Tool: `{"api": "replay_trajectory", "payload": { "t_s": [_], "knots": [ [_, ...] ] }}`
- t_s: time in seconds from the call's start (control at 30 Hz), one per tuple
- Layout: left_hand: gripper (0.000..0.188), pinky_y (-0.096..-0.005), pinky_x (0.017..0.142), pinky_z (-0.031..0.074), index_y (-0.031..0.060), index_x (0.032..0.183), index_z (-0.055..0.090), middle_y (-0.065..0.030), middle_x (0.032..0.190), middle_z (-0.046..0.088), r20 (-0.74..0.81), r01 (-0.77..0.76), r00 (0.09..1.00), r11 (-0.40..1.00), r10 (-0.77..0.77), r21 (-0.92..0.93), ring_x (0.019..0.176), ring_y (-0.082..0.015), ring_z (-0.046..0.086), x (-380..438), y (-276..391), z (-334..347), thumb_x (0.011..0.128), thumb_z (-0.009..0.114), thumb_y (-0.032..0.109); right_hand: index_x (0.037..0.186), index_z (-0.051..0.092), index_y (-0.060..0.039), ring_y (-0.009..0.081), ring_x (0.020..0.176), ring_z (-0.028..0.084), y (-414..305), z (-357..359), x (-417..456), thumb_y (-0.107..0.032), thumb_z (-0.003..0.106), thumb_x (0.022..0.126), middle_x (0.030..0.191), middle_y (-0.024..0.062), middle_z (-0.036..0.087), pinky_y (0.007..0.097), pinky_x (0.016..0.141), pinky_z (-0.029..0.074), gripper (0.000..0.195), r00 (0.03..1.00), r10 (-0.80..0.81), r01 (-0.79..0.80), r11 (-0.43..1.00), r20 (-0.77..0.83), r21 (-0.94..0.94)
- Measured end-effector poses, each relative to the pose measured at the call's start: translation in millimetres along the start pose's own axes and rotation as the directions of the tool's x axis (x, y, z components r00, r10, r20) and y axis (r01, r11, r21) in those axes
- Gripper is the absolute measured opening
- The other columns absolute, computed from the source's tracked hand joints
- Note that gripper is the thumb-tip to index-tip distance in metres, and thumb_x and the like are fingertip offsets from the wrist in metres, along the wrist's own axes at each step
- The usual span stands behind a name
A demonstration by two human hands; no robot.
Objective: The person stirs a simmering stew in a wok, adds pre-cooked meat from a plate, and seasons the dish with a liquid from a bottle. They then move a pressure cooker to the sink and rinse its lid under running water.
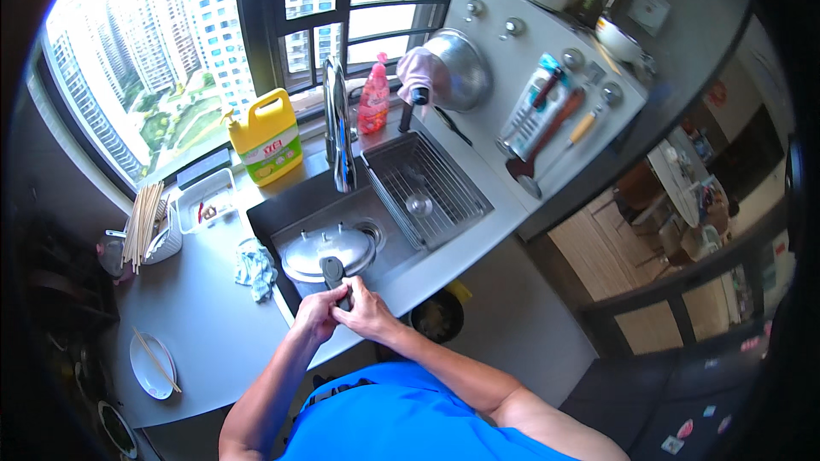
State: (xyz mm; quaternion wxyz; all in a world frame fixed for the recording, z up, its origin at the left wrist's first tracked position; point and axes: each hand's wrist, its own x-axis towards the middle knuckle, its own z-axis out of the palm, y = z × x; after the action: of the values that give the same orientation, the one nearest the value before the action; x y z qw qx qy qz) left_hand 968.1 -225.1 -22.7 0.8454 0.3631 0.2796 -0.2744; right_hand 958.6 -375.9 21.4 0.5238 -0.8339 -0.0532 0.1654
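Both my left hand (315,315) and my right hand (369,315) are closed around the black handle (332,267) of a pressure cooker. Its domed silver lid (306,255) carries several small metal posts and valves. The cooker sits in the left part of a dark stainless-steel sink (320,208), with the handle pointing toward me over the front rim. My fingers hide the near end of the handle, and the pot body is mostly covered by the lid. A curved chrome faucet (334,121) stands behind the cooker.
A wire drain basket (426,195) fills the sink's right side. Behind stand a yellow detergent jug (269,141) and a red soap bottle (373,102). Leftward are a crumpled cloth (255,269), a plastic tray (218,195), a chopstick holder (165,237) and a plate (148,374). Utensils hang at right.
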Motion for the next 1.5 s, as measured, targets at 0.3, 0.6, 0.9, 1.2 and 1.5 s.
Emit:
{"api": "replay_trajectory", "payload": {
  "t_s": [0.3,0.6,0.9,1.2,1.5],
  "knots": [
    [0.014,-0.0315,0.063,0.053,-0.0075,0.104,0.054,-0.0184,0.093,0.064,-0.193,0.004,0.981,0.999,-0.01,-0.035,0.072,-0.0192,0.061,16.6,19.5,4.4,0.102,0.056,0.007,0.117,0.069,-0.0008,0.0202,0.062,0.07,38.9,-159.5,267.2,-0.018,0.062,0.095,0.077,0.0136,0.071,0.0344,0.061,0.056,0.029,0.941,-0.279,0.255,0.956,-0.192,-0.143],
    [0.028,-0.0202,0.046,0.035,0.0068,0.092,0.05,-0.0007,0.078,0.051,-0.224,0.037,0.975,0.977,0.011,0.209,0.057,-0.0049,0.044,3.1,27.6,26.9,0.101,0.065,0.028,0.103,0.076,-0.0005,0.0381,0.098,0.071,41.6,-166.1,479.5,-0.016,0.058,0.092,0.101,0.024,0.073,0.0435,0.087,0.056,0.026,0.816,-0.556,0.45,0.781,-0.155,-0.432],
    [0.031,-0.0214,0.044,0.034,0.0087,0.092,0.047,0.0021,0.071,0.048,-0.192,0.02,0.98,0.935,0.052,0.355,0.055,-0.0047,0.044,11.0,28.9,36.3,0.096,0.072,0.027,0.113,0.072,-0.0072,0.0362,0.095,0.07,41.9,-179.6,400.8,-0.018,0.064,0.091,0.099,0.0197,0.073,0.0452,0.086,0.055,0.026,0.82,-0.478,0.405,0.873,-0.315,-0.271],
    [0.033,-0.0236,0.044,0.032,0.0092,0.091,0.046,0.0017,0.067,0.047,-0.202,0.097,0.979,0.866,0.005,0.491,0.053,-0.0063,0.043,12.2,28.2,47.5,0.098,0.071,0.029,0.143,0.052,-0.014,0.0444,0.119,0.053,183.6,-207.1,337.3,-0.016,0.062,0.091,0.13,0.0253,0.049,0.0524,0.1,0.045,0.053,0.942,-0.073,-0.185,0.699,-0.327,-0.691],
    [0.034,-0.0236,0.044,0.034,0.0062,0.094,0.049,0.0011,0.071,0.049,-0.208,0.1,0.978,0.865,0.004,0.491,0.055,-0.0064,0.045,4.3,33.2,53.3,0.097,0.072,0.03,0.125,0.057,-0.001,0.0434,0.103,0.058,212.7,-217.8,333.6,-0.002,0.054,0.088,0.11,0.0248,0.055,0.0501,0.087,0.05,0.037,0.859,-0.303,0.014,0.82,-0.413,-0.572]
  ]
}}
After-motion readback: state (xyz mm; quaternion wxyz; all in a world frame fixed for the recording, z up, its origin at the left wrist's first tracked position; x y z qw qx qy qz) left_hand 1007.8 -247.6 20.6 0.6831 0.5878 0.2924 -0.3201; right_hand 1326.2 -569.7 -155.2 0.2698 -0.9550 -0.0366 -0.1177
